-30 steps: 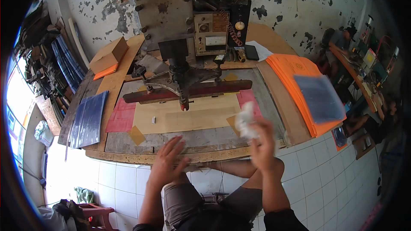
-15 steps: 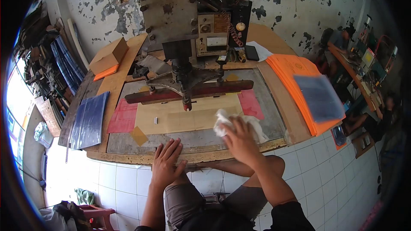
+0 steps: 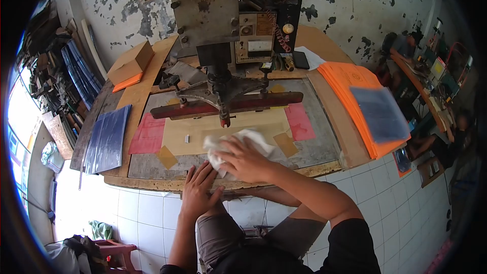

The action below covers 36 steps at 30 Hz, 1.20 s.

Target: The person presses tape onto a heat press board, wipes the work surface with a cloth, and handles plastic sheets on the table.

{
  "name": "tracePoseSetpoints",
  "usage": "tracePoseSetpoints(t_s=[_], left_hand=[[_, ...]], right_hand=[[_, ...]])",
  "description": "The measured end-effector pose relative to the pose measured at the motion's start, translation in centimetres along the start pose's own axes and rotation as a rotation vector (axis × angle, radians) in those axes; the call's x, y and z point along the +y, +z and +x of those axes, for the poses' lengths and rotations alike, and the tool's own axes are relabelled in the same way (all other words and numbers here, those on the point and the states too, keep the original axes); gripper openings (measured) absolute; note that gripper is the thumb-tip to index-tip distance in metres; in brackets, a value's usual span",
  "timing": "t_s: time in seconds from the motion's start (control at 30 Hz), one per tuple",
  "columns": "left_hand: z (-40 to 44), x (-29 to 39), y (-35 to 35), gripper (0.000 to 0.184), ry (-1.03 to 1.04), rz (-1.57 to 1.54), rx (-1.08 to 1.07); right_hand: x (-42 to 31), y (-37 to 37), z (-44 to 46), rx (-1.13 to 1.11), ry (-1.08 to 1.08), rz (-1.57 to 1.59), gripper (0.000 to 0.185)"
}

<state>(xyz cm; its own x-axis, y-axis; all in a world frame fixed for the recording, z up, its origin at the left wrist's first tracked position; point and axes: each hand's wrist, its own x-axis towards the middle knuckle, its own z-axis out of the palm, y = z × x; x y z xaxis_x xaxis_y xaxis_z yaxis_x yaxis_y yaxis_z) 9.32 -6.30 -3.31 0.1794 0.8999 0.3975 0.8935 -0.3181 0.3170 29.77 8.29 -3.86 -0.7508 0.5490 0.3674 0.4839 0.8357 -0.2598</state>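
My right hand point(image 3: 243, 160) presses a white cloth point(image 3: 258, 142) onto the front middle of the yellowish sheet point(image 3: 195, 144) on the machine bed. The palm hides part of the cloth. My left hand point(image 3: 199, 190) lies flat on the table's front edge, fingers spread, just left of the cloth. Above the sheet hangs the press head with its long red bar point(image 3: 253, 103). Pink pieces point(image 3: 148, 134) flank the sheet, and brown tape squares point(image 3: 166, 158) sit at its front corners.
Orange folders point(image 3: 340, 81) with a clear plastic stack point(image 3: 379, 114) lie at the right. Plastic sheets point(image 3: 107, 139) and a cardboard box point(image 3: 131, 63) are at the left. Behind stand a control box point(image 3: 255, 33) and a phone point(image 3: 300, 60). Other people sit far right.
My right hand has swept the cloth leftward from the sheet's right side to its front middle. My left hand has come down onto the table edge. The view has shifted slightly.
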Motion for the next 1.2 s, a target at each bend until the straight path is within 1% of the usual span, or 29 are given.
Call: tracePoseSetpoints(t_s=[0.03, 0.07, 0.13, 0.2, 0.3, 0.33, 0.43, 0.47, 0.57, 0.6, 0.7, 0.8, 0.83, 0.87, 0.9, 0.93, 1.03, 1.13, 1.17, 1.2], left_hand=[[0.0, 0.0, 0.0, 0.06, 0.001, -0.01, 0.007], [0.1, 0.1, 0.0, 0.061, 0.001, -0.018, 0.014], [0.2, 0.4, -0.2, 0.06, 0.002, -0.041, 0.025], [0.4, 0.7, -0.6, 0.059, 0.001, -0.067, 0.036], [0.0, 0.3, -0.4, 0.059, -0.001, -0.047, 0.014], [-0.1, 0.2, -0.3, 0.059, 0.001, -0.043, 0.006], [0.0, 0.1, -0.1, 0.06, 0.025, -0.029, 0.044], [-0.1, 0.1, -0.1, 0.061, 0.018, -0.037, 0.039], [0.0, 0.1, -0.1, 0.062, 0.004, -0.045, 0.03], [-0.1, 0.2, 0.0, 0.062, -0.007, -0.039, 0.027], [-0.2, 0.6, 0.0, 0.062, -0.028, -0.039, 0.02], [-0.4, 0.4, 0.2, 0.061, -0.032, -0.022, 0.039], [-0.4, 0.4, 0.4, 0.061, -0.032, -0.014, 0.048], [-0.5, 0.4, 0.5, 0.061, -0.031, -0.012, 0.052], [-0.5, 0.4, 0.4, 0.061, -0.027, -0.011, 0.054], [-0.4, 0.4, 0.4, 0.061, -0.021, -0.01, 0.055], [-0.4, 0.3, 0.5, 0.06, -0.008, 0.003, 0.057], [-0.4, 0.4, 0.4, 0.06, 0.001, -0.012, 0.065], [-0.4, 0.2, 0.4, 0.062, 0.011, -0.004, 0.059], [-0.4, 0.0, 0.5, 0.065, 0.016, 0.003, 0.057]], right_hand=[[0.0, 0.6, 0.4, -0.016, -0.104, 0.078, 0.049], [0.1, -0.1, 1.4, -0.052, -0.081, 0.075, 0.048], [0.9, 0.3, 2.6, 0.007, 0.009, -0.013, 0.047], [-0.2, 1.2, 3.0, 0.032, 0.09, -0.14, 0.046], [-1.0, 2.5, 3.8, -0.006, -0.075, 0.107, 0.045], [-0.2, 2.2, 4.1, -0.007, -0.178, 0.084, 0.044], [0.6, 2.0, 5.1, 0.054, 0.09, 0.012, 0.043], [0.3, 3.1, 5.7, 0.193, 0.128, -0.089, 0.04], [-0.6, 4.4, 6.9, 0.115, -0.039, 0.015, 0.039], [-0.7, 4.7, 7.0, 0.11, -0.098, 0.096, 0.039], [0.8, 3.7, 5.9, 0.071, -0.077, 0.023, 0.039], [4.3, 0.6, 1.5, 0.07, -0.017, -0.09, 0.032], [5.6, -0.6, -0.6, 0.151, -0.014, -0.34, 0.03], [7.3, -2.6, -2.6, 0.093, 0.02, -0.409, 0.03], [9.1, -3.7, -4.6, 0.142, 0.178, -0.227, 0.031], [11.5, -4.3, -6.6, 0.162, 0.255, -0.246, 0.032], [13.2, -7.2, -10.2, 0.203, 0.463, -0.351, 0.037], [10.9, -7.6, -10.2, 0.206, 0.46, -0.182, 0.042], [6.7, -7.5, -8.7, 0.207, 0.427, -0.025, 0.044], [4.2, -5.8, -8.7, 0.078, 0.355, 0.113, 0.046]])
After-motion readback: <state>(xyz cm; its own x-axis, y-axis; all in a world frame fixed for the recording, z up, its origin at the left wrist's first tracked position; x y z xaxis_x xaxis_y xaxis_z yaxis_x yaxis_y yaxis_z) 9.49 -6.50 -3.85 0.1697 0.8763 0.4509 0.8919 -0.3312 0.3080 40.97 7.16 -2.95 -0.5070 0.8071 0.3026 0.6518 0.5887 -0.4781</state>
